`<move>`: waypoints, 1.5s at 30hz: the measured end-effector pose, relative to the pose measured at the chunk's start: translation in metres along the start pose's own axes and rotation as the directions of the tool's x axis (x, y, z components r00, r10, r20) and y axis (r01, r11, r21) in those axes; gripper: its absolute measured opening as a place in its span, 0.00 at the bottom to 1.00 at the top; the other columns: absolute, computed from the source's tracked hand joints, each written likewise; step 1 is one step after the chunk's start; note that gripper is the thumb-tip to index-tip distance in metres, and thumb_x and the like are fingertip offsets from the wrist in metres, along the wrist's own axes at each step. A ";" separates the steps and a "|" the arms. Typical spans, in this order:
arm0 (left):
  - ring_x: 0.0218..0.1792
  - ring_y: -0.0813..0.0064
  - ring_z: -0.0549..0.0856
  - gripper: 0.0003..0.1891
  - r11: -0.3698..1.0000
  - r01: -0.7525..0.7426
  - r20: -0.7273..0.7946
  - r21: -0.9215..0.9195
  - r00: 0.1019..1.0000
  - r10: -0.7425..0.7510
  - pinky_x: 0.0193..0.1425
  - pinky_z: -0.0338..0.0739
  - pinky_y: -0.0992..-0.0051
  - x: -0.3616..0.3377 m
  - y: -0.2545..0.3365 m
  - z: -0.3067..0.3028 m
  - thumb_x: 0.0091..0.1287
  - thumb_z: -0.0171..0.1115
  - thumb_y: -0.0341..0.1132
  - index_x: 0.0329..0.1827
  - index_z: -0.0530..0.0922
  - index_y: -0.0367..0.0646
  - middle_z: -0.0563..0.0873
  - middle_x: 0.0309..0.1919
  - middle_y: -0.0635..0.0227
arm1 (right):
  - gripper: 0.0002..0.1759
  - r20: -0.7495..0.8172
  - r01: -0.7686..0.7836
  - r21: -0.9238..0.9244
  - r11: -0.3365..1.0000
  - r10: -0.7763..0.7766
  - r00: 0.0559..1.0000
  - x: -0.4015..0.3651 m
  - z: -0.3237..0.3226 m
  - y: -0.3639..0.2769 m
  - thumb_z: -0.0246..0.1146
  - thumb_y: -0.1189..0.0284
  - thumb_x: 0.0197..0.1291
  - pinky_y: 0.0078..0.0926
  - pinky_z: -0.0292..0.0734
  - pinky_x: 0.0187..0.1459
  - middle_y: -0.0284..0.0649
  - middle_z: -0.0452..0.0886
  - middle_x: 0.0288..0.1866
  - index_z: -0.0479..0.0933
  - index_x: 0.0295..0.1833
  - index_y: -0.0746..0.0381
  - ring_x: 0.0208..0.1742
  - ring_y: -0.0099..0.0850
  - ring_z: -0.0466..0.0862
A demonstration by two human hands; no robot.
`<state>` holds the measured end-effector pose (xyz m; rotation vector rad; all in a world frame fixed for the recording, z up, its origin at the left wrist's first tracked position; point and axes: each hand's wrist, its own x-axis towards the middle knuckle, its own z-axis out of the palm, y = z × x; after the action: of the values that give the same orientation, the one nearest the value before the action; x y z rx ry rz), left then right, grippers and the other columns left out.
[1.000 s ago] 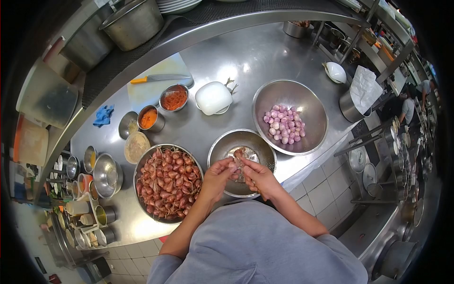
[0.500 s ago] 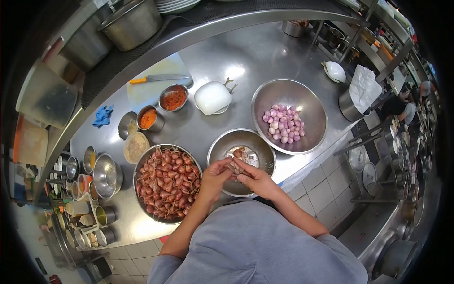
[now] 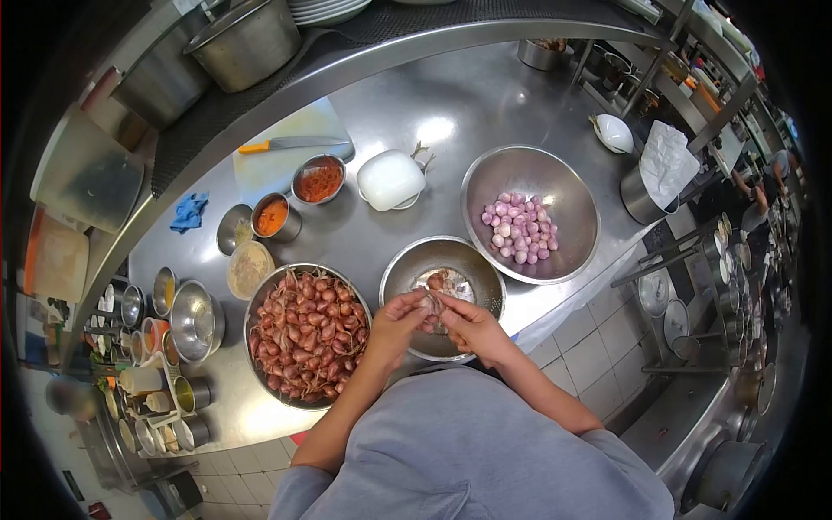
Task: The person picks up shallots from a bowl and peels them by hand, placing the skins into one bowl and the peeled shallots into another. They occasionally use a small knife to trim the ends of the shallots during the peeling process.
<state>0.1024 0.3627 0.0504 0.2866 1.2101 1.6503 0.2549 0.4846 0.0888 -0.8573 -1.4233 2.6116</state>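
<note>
Over a steel bowl (image 3: 394, 269) with skins in it, my two hands meet fingertip to fingertip. My left hand (image 3: 397, 325) is closed in a pinch on a small shallot (image 3: 431, 303), mostly covered by the fingers. Thumb and fingers of my right hand (image 3: 475, 329) pinch at the same shallot from the other side. To the left, a large bowl (image 3: 367, 303) is heaped with unpeeled red-brown shallots (image 3: 303, 334). Ahead and right, peeled pink-purple shallots (image 3: 520, 227) lie in a wide steel bowl (image 3: 572, 182).
A knife (image 3: 295, 143) with an orange handle lies on a cutting board (image 3: 303, 121). Containers of orange (image 3: 271, 218) and red food (image 3: 319, 180), a white bowl-like object (image 3: 390, 179) and a blue cloth (image 3: 189, 212) stand on the steel table. A shelf edge (image 3: 407, 43) runs above.
My right hand's fingers have curled in closer and turned slightly at the shallot. My left hand stays nearly in place. A blurred shape has appeared at the far left.
</note>
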 end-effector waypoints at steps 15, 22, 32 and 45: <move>0.52 0.66 0.87 0.14 0.949 0.092 0.027 -0.302 0.996 -0.088 0.52 0.85 0.71 0.005 0.006 -0.005 0.74 0.58 0.29 0.61 0.77 0.39 0.85 0.52 0.59 | 0.26 -0.159 0.071 0.018 0.997 -0.067 0.985 0.006 0.001 0.003 0.58 0.67 0.76 0.11 0.53 0.21 0.23 0.73 0.34 0.68 0.77 0.50 0.23 0.10 0.59; 0.55 0.66 0.85 0.15 0.961 -0.001 -0.056 -0.277 0.998 -0.015 0.57 0.82 0.67 0.010 -0.006 -0.012 0.75 0.59 0.30 0.63 0.77 0.43 0.85 0.55 0.61 | 0.34 -0.129 0.267 -0.314 0.911 -0.319 0.939 0.018 -0.009 0.023 0.59 0.69 0.75 0.18 0.76 0.52 0.32 0.69 0.75 0.57 0.82 0.54 0.47 0.19 0.77; 0.52 0.75 0.84 0.14 0.978 -0.027 0.013 -0.208 0.999 0.031 0.59 0.79 0.70 0.001 -0.002 -0.001 0.72 0.62 0.25 0.60 0.80 0.41 0.86 0.49 0.67 | 0.31 0.072 0.309 -0.500 0.809 -0.317 0.946 0.015 -0.004 0.013 0.60 0.72 0.73 0.26 0.65 0.71 0.42 0.69 0.77 0.62 0.79 0.59 0.73 0.27 0.70; 0.51 0.77 0.83 0.16 0.992 -0.122 -0.030 0.042 0.992 0.124 0.60 0.76 0.77 0.001 -0.009 -0.002 0.70 0.64 0.25 0.61 0.79 0.39 0.86 0.49 0.68 | 0.27 0.009 0.393 -0.431 0.812 -0.431 0.902 0.018 -0.004 0.021 0.59 0.69 0.74 0.21 0.77 0.53 0.36 0.83 0.57 0.68 0.76 0.57 0.50 0.22 0.81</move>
<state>0.1060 0.3625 0.0417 0.3668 1.2732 1.7441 0.2459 0.4808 0.0625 -0.5881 -1.9334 1.9515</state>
